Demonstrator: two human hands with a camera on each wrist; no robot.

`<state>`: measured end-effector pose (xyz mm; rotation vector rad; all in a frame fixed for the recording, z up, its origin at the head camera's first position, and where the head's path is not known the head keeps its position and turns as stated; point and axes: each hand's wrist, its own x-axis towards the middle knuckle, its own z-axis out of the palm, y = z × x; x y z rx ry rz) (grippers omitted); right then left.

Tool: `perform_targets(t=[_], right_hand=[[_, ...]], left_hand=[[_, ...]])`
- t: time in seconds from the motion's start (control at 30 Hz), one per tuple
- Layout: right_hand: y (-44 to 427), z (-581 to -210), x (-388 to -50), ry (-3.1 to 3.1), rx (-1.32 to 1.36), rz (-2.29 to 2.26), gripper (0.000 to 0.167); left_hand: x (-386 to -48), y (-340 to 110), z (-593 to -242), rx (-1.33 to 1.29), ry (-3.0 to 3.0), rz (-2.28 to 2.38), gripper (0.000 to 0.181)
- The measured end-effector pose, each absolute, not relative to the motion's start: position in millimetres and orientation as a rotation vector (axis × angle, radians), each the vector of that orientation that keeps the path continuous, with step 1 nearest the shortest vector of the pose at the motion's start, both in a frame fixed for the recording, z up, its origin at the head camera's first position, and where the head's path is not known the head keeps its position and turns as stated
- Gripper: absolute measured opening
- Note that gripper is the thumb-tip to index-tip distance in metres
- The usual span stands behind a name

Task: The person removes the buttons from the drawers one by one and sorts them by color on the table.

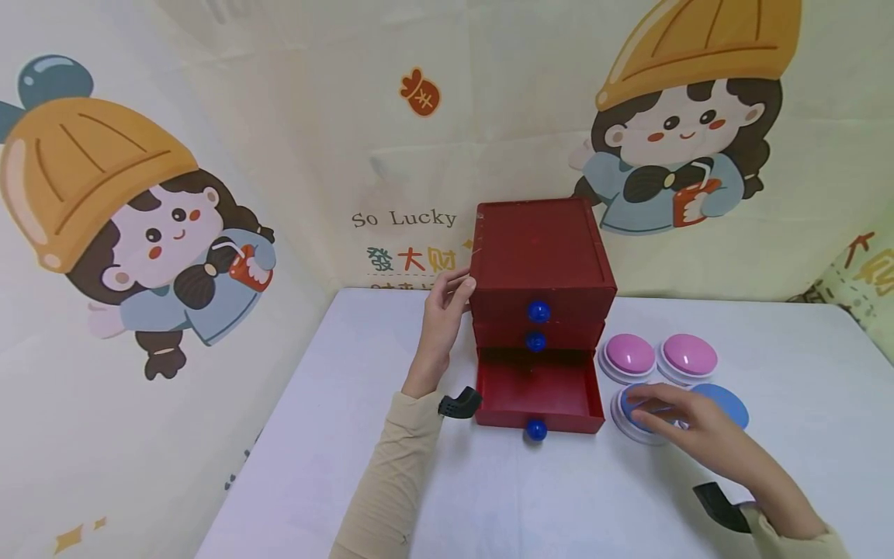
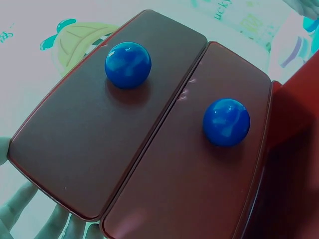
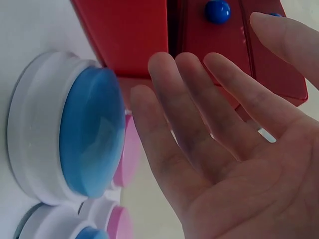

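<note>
A red drawer box [image 1: 541, 244] stands on the table, its lowest drawer [image 1: 534, 392] pulled out with nothing visible inside. Blue round knobs [image 2: 128, 64] sit on the drawer fronts; the upper two drawers are closed. My left hand [image 1: 440, 330] rests against the box's left side, thumb by the front edge, while its other fingers [image 2: 47, 221] reach along the side. Over the front-left blue push button [image 3: 94, 132] hovers my right hand [image 1: 705, 431], apart from it, fingers extended and holding nothing. That hand partly covers a second blue button [image 1: 728, 405] in the head view.
Two pink push buttons [image 1: 630, 355] on white bases stand behind the blue ones, right of the drawer box. The white table [image 1: 377, 341] ends at a cartoon-printed cloth backdrop [image 1: 517, 101].
</note>
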<state>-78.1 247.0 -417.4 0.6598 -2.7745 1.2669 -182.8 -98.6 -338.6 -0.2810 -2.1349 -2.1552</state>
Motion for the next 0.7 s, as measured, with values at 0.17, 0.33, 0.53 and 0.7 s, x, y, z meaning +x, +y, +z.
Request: perform_targets(t=[0.17, 0.33, 0.53, 0.7], right_hand=[[241, -415, -78, -2.819, 0.688, 1.318, 0.03], [237, -412, -79, -2.897, 0.699, 1.413, 0.036], [229, -409, -78, -2.887, 0.771, 1.467, 0.037], [223, -408, -78, -2.9, 0.773, 1.461, 0.037]], left_hand=[[-183, -98, -339, -0.288, -2.141, -2.149, 0.04], [-194, -99, -355, -0.294, -2.115, -2.145, 0.039], [-197, -100, -358, -0.288, -2.125, -2.149, 0.04], [-185, -99, -342, -0.296, -2.144, -2.141, 0.041]])
